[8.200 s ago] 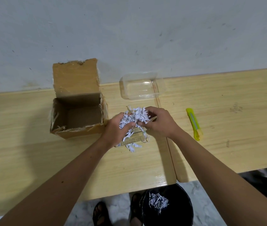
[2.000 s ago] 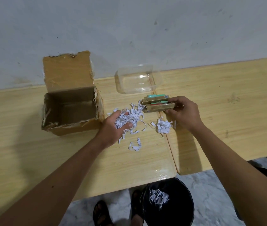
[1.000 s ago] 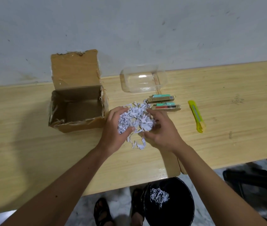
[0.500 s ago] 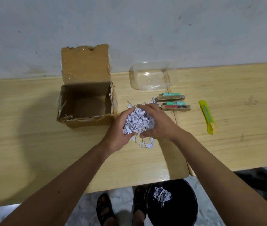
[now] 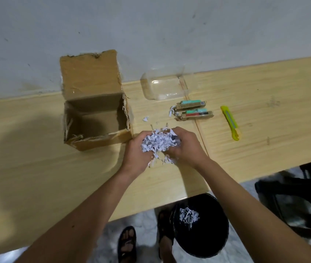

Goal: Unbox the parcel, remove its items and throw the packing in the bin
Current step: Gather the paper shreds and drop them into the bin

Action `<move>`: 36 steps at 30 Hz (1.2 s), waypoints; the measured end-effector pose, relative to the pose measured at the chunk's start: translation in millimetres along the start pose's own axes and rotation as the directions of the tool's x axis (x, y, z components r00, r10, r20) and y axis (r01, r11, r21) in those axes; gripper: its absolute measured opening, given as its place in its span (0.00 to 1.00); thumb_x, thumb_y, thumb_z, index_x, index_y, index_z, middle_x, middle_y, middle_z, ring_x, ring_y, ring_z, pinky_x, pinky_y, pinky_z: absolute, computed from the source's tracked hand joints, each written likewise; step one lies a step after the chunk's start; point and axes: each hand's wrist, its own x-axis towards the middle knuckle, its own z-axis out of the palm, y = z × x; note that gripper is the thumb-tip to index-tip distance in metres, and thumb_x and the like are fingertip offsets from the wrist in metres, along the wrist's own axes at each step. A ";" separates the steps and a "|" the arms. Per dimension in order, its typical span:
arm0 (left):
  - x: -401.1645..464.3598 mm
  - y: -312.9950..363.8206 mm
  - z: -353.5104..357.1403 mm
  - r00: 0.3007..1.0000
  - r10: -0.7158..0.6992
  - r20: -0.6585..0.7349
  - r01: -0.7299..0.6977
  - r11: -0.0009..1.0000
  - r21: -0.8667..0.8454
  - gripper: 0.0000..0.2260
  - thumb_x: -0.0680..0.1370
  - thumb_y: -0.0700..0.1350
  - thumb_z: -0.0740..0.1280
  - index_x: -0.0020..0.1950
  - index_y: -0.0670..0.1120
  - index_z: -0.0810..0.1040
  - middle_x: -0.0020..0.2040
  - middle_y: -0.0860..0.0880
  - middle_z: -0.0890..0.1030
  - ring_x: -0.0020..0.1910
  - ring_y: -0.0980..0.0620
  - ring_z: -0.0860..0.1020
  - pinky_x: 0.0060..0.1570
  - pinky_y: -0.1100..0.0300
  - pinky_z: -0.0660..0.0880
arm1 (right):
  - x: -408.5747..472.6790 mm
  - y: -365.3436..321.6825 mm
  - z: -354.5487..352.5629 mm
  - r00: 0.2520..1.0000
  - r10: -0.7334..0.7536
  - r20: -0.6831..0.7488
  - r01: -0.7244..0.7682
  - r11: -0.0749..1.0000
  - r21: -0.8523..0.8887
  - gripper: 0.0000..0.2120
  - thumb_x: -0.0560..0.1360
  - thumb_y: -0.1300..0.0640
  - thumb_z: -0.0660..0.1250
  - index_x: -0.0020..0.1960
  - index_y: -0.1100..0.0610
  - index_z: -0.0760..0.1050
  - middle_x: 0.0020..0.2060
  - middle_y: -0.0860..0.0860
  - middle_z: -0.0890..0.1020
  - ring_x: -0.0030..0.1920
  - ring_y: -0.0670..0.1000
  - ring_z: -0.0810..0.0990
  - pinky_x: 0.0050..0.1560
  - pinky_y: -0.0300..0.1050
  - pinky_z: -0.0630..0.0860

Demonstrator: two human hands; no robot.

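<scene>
A bunch of white shredded paper (image 5: 158,143) is cupped between my left hand (image 5: 136,154) and my right hand (image 5: 187,147), just above the wooden table (image 5: 36,168). The open cardboard box (image 5: 95,118) stands to the left of my hands with its flap up; its inside looks bare. Two small gold packs, one (image 5: 190,104) behind the other (image 5: 196,115), lie on the table beyond my right hand. A few paper scraps (image 5: 145,118) lie near the box. The black bin (image 5: 200,226) sits on the floor below the table edge, with shredded paper inside.
A clear plastic tray (image 5: 165,86) rests against the wall behind the packs. A yellow utility knife (image 5: 230,122) lies right of the packs. A dark chair (image 5: 293,196) stands at the lower right. My sandalled feet (image 5: 127,243) are beside the bin.
Both hands have gathered the loose shreds into one bunch and drawn it back toward me, off the table. The two packs now lie where my right hand put them.
</scene>
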 end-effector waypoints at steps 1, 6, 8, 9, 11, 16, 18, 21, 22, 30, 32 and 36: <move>-1.5 2.9 0.4 1.000 0.010 0.022 -0.010 1.000 -0.003 0.28 0.70 0.24 0.71 0.60 0.53 0.80 0.52 0.51 0.86 0.53 0.52 0.84 0.52 0.63 0.80 | -6.6 -1.3 -2.6 0.999 0.015 -0.029 -0.015 1.000 0.002 0.15 0.67 0.62 0.80 0.52 0.56 0.82 0.48 0.55 0.85 0.46 0.54 0.84 0.46 0.46 0.79; -14.0 32.4 18.9 0.983 0.061 0.175 -0.071 0.996 0.051 0.28 0.70 0.24 0.69 0.61 0.53 0.81 0.49 0.52 0.86 0.47 0.61 0.83 0.49 0.61 0.80 | -52.0 6.0 -27.3 0.984 0.072 -0.165 -0.065 0.997 0.046 0.16 0.70 0.59 0.80 0.56 0.57 0.81 0.51 0.54 0.85 0.52 0.54 0.84 0.52 0.50 0.81; -20.7 45.8 34.9 0.966 0.079 0.246 -0.094 0.994 0.053 0.28 0.70 0.24 0.69 0.61 0.53 0.81 0.48 0.54 0.86 0.43 0.63 0.82 0.48 0.61 0.79 | -74.2 14.7 -40.9 0.969 0.112 -0.219 -0.098 0.993 0.070 0.16 0.71 0.59 0.79 0.57 0.55 0.81 0.52 0.53 0.85 0.53 0.54 0.84 0.55 0.54 0.81; -24.8 52.1 44.8 0.957 0.086 0.277 -0.106 0.993 0.056 0.28 0.70 0.25 0.69 0.61 0.52 0.82 0.49 0.53 0.86 0.44 0.61 0.83 0.47 0.59 0.80 | -86.5 19.9 -48.6 0.959 0.137 -0.247 -0.121 0.989 0.080 0.16 0.72 0.58 0.79 0.58 0.54 0.80 0.52 0.52 0.85 0.53 0.53 0.84 0.55 0.54 0.81; -35.4 63.8 68.2 0.935 0.100 0.340 -0.130 0.989 0.068 0.28 0.70 0.26 0.69 0.62 0.53 0.82 0.49 0.52 0.87 0.45 0.54 0.83 0.46 0.58 0.80 | -114.4 29.7 -64.7 0.935 0.199 -0.293 -0.177 0.979 0.099 0.16 0.72 0.57 0.78 0.58 0.53 0.80 0.51 0.52 0.85 0.53 0.54 0.84 0.54 0.55 0.81; -80.6 83.6 133.2 0.846 0.108 0.522 -0.198 0.973 0.120 0.27 0.73 0.28 0.69 0.62 0.57 0.78 0.46 0.57 0.83 0.37 0.58 0.78 0.34 0.75 0.70 | -197.0 60.2 -95.1 0.870 0.317 -0.377 -0.301 0.948 0.104 0.17 0.72 0.58 0.78 0.60 0.54 0.80 0.51 0.46 0.83 0.51 0.46 0.81 0.49 0.37 0.75; -100.9 77.9 159.0 0.807 0.126 0.578 -0.228 0.968 0.107 0.27 0.74 0.29 0.70 0.62 0.58 0.77 0.45 0.62 0.80 0.37 0.66 0.78 0.35 0.78 0.69 | -231.2 75.3 -99.1 0.841 0.377 -0.388 -0.360 0.926 0.118 0.19 0.72 0.60 0.78 0.62 0.56 0.80 0.51 0.46 0.83 0.49 0.42 0.80 0.48 0.28 0.72; -128.1 59.4 197.1 0.757 0.120 0.642 -0.246 0.963 0.111 0.25 0.75 0.32 0.73 0.65 0.55 0.80 0.51 0.60 0.84 0.46 0.69 0.81 0.44 0.75 0.73 | -277.9 101.0 -99.4 0.810 0.435 -0.395 -0.394 0.901 0.183 0.20 0.71 0.60 0.79 0.62 0.55 0.81 0.53 0.47 0.84 0.50 0.32 0.80 0.50 0.26 0.71; -137.7 53.9 207.6 0.746 0.112 0.656 -0.249 0.961 0.119 0.24 0.75 0.31 0.74 0.67 0.52 0.80 0.54 0.57 0.85 0.49 0.64 0.82 0.47 0.73 0.75 | -292.2 108.3 -98.8 0.796 0.454 -0.401 -0.408 0.891 0.199 0.20 0.71 0.60 0.80 0.62 0.56 0.81 0.53 0.47 0.84 0.50 0.32 0.80 0.50 0.23 0.70; -191.8 12.7 254.2 0.682 0.082 0.727 -0.285 0.945 0.161 0.27 0.73 0.31 0.74 0.65 0.56 0.79 0.51 0.62 0.84 0.52 0.58 0.83 0.53 0.64 0.78 | -365.5 150.2 -78.1 0.752 0.508 -0.420 -0.411 0.860 0.303 0.21 0.68 0.54 0.82 0.59 0.45 0.80 0.55 0.48 0.85 0.56 0.45 0.84 0.58 0.39 0.79; -197.3 5.9 259.2 0.677 0.069 0.733 -0.285 0.943 0.174 0.26 0.73 0.32 0.76 0.66 0.54 0.79 0.52 0.61 0.83 0.53 0.58 0.83 0.56 0.61 0.79 | -375.3 162.2 -68.5 0.756 0.498 -0.424 -0.405 0.865 0.296 0.23 0.68 0.53 0.81 0.60 0.43 0.79 0.56 0.48 0.84 0.58 0.47 0.84 0.60 0.47 0.80; -201.2 -7.4 260.6 0.619 0.068 0.782 -0.317 0.933 0.171 0.29 0.71 0.37 0.81 0.69 0.52 0.78 0.62 0.60 0.82 0.63 0.61 0.80 0.65 0.59 0.77 | -388.3 180.3 -54.9 0.761 0.549 -0.346 -0.479 0.835 0.270 0.29 0.67 0.56 0.80 0.66 0.50 0.78 0.60 0.48 0.81 0.57 0.49 0.82 0.60 0.53 0.79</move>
